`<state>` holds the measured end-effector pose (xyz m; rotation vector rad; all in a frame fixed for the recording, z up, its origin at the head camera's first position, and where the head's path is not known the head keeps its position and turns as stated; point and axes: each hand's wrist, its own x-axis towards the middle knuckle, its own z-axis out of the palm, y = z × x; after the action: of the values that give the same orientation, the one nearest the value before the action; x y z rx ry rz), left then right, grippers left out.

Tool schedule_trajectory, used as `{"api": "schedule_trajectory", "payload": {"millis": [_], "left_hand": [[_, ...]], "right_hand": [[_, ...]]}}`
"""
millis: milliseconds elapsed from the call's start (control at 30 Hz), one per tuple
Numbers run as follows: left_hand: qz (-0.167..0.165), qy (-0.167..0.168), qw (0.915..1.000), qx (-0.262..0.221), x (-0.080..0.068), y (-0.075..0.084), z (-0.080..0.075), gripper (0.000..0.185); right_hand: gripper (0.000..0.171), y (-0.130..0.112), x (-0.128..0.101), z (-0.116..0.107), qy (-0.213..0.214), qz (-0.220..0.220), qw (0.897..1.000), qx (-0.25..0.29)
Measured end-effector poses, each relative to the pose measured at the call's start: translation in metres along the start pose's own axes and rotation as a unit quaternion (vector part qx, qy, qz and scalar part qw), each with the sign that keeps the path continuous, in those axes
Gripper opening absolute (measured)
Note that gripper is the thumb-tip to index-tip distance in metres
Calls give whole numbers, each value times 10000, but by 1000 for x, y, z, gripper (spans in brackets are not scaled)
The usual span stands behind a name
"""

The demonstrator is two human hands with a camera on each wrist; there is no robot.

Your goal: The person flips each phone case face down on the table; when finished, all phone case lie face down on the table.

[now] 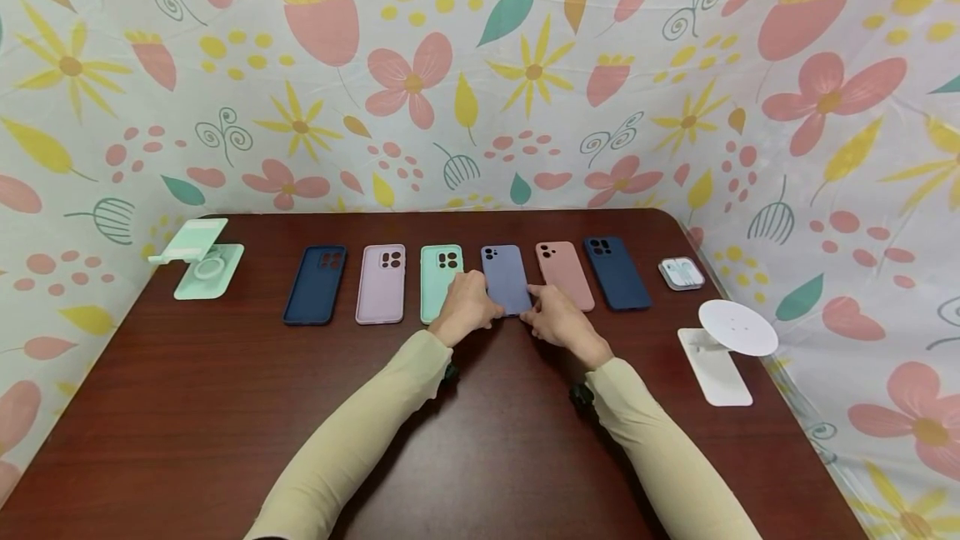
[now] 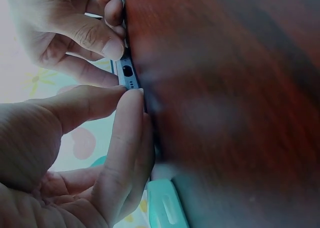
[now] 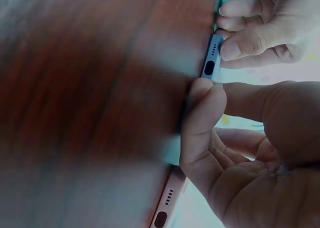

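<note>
Row of 6 phone cases on dark wood table (image 1: 187, 407), spaced apart; periwinkle case (image 1: 507, 273) 4th from left, between mint case (image 1: 439, 277) and pink case (image 1: 564, 272). Left hand (image 1: 468, 307) and right hand (image 1: 557, 317) pinching its near bottom edge (image 2: 128, 74), fingertips curled onto it at either corner. Broad bare tabletop toward near edge. No legible writing or brands.
</note>
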<state>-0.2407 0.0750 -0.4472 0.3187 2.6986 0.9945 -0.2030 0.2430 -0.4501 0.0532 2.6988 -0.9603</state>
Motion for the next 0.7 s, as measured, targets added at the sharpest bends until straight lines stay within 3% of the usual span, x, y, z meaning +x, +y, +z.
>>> {"api": "schedule_trajectory", "payload": {"millis": [267,433,600,700], "left_hand": [[-10,-28,10000,-90,-2,-1,-4,28],[154,41,9998,-119,-7,-2,-13,19],[169,-14,9997,-188,-15,-3,-27,55],[153,-53,9997,-200,-19,-5,-36,59]], "right_hand": [[69,-1,-1,1,151,97,9995,-253],[76,-6,-6,1,402,93,9982,-441],[74,-13,-12,2,588,-191,9977,-269],[74,-17,-14,5,569,-376,9977,-59]]}}
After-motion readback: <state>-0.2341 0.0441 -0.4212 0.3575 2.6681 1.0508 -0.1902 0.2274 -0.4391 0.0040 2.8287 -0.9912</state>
